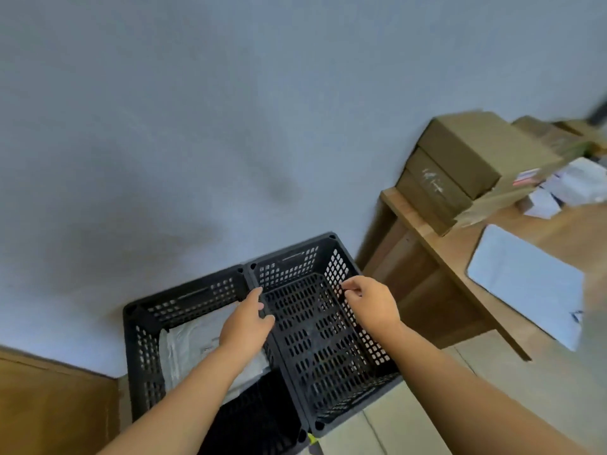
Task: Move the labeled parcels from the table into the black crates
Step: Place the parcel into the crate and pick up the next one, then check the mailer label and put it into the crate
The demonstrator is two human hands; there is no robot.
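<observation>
My left hand [244, 318] rests on the shared rim between the two crates, thumb on the right side of it and fingers [254, 295] lying over the top; I can't tell for sure whether they curl enough to grip it, but it looks like a light hold on the wall. My right hand [369, 302] hovers over the right crate [323, 339], its fingers [349, 285] loosely bent toward the perforated far wall and holding nothing. That crate shows only its bare slotted floor beneath my right fingers. The left crate [144, 326], under and behind my left fingers, already holds pale bagged parcels [193, 343] lying flat. The next one to fetch is the white mailer [525, 280] on the worktop [437, 244], well to the right of my right fingers, one corner hanging over the near edge. I judge it light, soft and floppy, with a slick plastic skin, so a pinch at a single corner would let it droop and perhaps slip; I would take it at the overhanging edge with thumb on top and fingers under, then support the middle with the other hand. The cardboard boxes [460, 165] stacked farther back look stiff and heavier, best gripped by two opposite sides.
</observation>
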